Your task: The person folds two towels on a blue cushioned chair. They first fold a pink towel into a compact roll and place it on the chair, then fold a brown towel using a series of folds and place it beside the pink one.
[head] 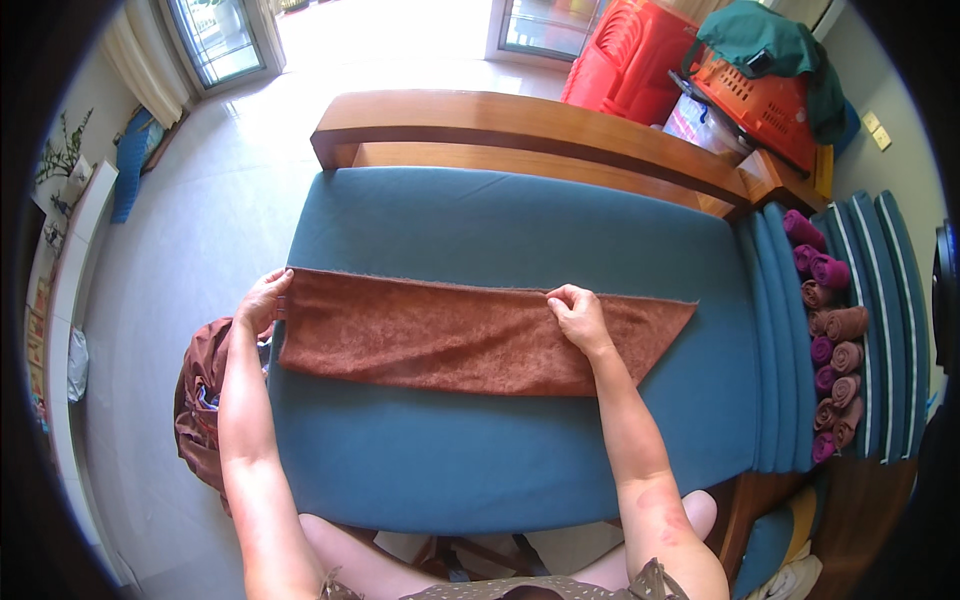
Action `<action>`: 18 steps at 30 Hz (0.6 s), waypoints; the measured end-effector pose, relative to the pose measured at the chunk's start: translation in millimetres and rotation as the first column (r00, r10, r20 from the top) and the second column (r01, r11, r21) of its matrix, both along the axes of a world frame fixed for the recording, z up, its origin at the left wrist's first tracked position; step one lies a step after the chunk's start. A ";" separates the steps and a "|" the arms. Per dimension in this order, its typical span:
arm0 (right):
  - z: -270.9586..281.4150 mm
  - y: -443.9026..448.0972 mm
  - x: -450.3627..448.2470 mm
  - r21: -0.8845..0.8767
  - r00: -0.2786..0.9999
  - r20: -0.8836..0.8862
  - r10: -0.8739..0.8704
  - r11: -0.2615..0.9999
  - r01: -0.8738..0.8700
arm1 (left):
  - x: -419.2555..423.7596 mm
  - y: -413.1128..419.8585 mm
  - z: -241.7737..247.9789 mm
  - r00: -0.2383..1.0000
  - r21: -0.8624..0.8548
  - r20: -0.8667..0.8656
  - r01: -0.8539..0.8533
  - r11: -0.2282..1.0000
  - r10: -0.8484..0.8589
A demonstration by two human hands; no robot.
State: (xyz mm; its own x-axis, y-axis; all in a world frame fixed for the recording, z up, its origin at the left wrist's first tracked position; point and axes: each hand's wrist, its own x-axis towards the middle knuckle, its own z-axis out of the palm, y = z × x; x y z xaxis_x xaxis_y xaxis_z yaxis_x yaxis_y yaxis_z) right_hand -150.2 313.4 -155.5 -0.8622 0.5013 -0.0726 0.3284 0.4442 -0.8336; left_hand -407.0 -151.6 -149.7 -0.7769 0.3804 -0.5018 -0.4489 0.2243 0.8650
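A long reddish-brown towel lies folded lengthwise across a blue cushioned seat. Its right end tapers to a slanted point, and a shallow crease crosses its middle. My left hand pinches the far left corner at the seat's left edge. Further right, my right hand grips the far edge between thumb and fingers. My right forearm covers part of the towel's near edge.
Rolled brown and purple towels stand between upright blue cushions on the right. Behind the seat runs a wooden armrest. A brown cloth bundle sits at left. Red plastic chairs and an orange basket are beyond.
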 end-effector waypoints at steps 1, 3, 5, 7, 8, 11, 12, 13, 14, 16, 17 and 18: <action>-1.6 -1.6 0.8 0.000 1.000 -0.009 -0.027 1.000 0.027 | 1.7 0.2 0.2 1.000 -0.018 0.004 -0.016 1.000 0.016; -3.6 -4.8 1.7 0.005 0.995 -0.092 -0.049 0.999 0.050 | 3.3 0.8 -0.6 0.999 -0.058 0.009 -0.052 0.997 0.052; -4.9 -8.0 0.7 -0.015 0.988 -0.126 -0.091 0.996 0.089 | 2.4 4.0 -4.7 0.995 -0.143 -0.041 -0.096 0.985 0.091; -7.1 -12.1 -1.3 0.047 0.982 -0.131 -0.138 0.988 0.146 | 0.8 7.2 -10.5 0.990 -0.183 -0.072 -0.132 0.974 0.120; -8.6 -14.1 -2.7 0.087 0.981 -0.117 -0.152 0.983 0.163 | 0.0 10.3 -14.5 0.988 -0.180 -0.083 -0.143 0.973 0.129; -13.4 -13.8 -8.1 0.185 0.983 -0.091 -0.158 0.968 0.172 | -1.3 9.4 -19.2 0.977 -0.261 -0.113 -0.203 0.944 0.179; -15.0 -11.8 -8.3 0.206 0.985 -0.069 -0.160 0.964 0.171 | -0.2 7.1 -19.2 0.980 -0.333 -0.102 -0.195 0.923 0.170; -16.2 -8.5 -6.9 0.202 0.985 -0.064 -0.157 0.965 0.167 | 2.4 2.3 -17.7 0.981 -0.395 -0.093 -0.191 0.899 0.168; -16.7 -3.5 -3.3 0.231 0.987 -0.068 -0.144 0.960 0.156 | 7.5 -1.9 -17.1 0.980 -0.410 -0.052 -0.194 0.891 0.190; -17.1 7.4 9.2 0.258 0.990 -0.054 -0.133 0.956 0.143 | 24.4 -21.1 -10.7 0.993 -0.269 0.051 -0.086 0.959 0.103; -17.5 12.4 19.3 0.257 0.990 -0.032 -0.139 0.956 0.142 | 36.0 -28.8 -9.5 0.993 -0.215 0.086 -0.062 0.975 0.082; -16.4 19.0 32.0 0.261 0.993 -0.012 -0.119 0.958 0.118 | 44.8 -36.8 -6.5 0.991 -0.227 0.105 -0.057 0.972 0.083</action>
